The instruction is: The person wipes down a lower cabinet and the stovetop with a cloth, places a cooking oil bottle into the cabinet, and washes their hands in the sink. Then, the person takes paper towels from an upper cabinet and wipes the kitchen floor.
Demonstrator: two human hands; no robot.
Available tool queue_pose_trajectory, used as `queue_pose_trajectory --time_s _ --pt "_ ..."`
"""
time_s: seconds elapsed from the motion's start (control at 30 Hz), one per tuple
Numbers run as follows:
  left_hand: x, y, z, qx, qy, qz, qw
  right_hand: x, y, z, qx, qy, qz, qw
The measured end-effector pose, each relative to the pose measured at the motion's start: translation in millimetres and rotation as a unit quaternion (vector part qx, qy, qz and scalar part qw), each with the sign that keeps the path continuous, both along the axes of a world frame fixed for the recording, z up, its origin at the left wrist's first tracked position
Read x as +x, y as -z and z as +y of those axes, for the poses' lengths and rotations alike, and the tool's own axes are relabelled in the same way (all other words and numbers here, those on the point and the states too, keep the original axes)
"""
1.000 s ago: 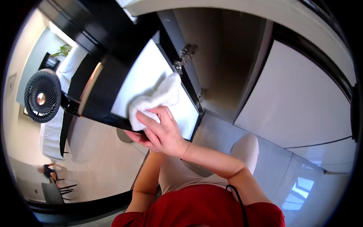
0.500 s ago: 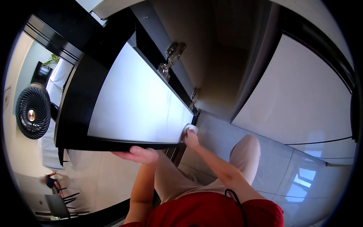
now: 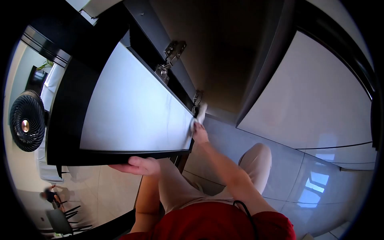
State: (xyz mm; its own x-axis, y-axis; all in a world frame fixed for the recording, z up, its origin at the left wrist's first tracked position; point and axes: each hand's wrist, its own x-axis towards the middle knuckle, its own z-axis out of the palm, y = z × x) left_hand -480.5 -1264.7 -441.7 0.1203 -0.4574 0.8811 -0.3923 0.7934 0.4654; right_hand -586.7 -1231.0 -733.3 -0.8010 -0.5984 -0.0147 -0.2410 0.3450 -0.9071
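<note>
An open cabinet door [image 3: 136, 104] with a white panel and black frame fills the left centre, on metal hinges [image 3: 170, 60]. My left hand [image 3: 138, 165] supports the door's near black edge, thumb against it and the other fingers partly hidden below. At the panel's right corner, near the lower hinge [image 3: 197, 100], my right hand [image 3: 199, 132] is closed on a white cloth [image 3: 202, 113]. Part of the cloth sticks out past the door's edge, and part lies against the panel.
The dark cabinet interior [image 3: 236, 60] opens beyond the door. A closed white cabinet door [image 3: 316, 92] is at right. A black fan [image 3: 27, 124] stands at far left. A distant person [image 3: 50, 196] is near a grey chair [image 3: 60, 222]. My knee [image 3: 258, 160] is at lower centre.
My right hand has moved from the middle of the panel to its right corner, then slightly up along the edge with the cloth. My left hand has shifted left along the near edge.
</note>
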Motion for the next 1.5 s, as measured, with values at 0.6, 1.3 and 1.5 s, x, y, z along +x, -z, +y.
queue_pose_trajectory --time_s 0.6,1.3,1.5 --pt "-1.4 10.6 -20.1 -0.073 0.072 0.063 0.993 -79.7 30.9 83.9 0.430 -0.024 0.333 0.839" --pt "5.6 19.5 -16.8 0.000 0.272 0.176 0.946 29.6 -341.9 22.4 -0.379 -0.164 0.315 0.855" --pt "39.6 -3.6 -9.5 0.068 0.389 0.069 0.916 4.4 -393.6 -7.0 -0.368 -0.123 0.427 0.817"
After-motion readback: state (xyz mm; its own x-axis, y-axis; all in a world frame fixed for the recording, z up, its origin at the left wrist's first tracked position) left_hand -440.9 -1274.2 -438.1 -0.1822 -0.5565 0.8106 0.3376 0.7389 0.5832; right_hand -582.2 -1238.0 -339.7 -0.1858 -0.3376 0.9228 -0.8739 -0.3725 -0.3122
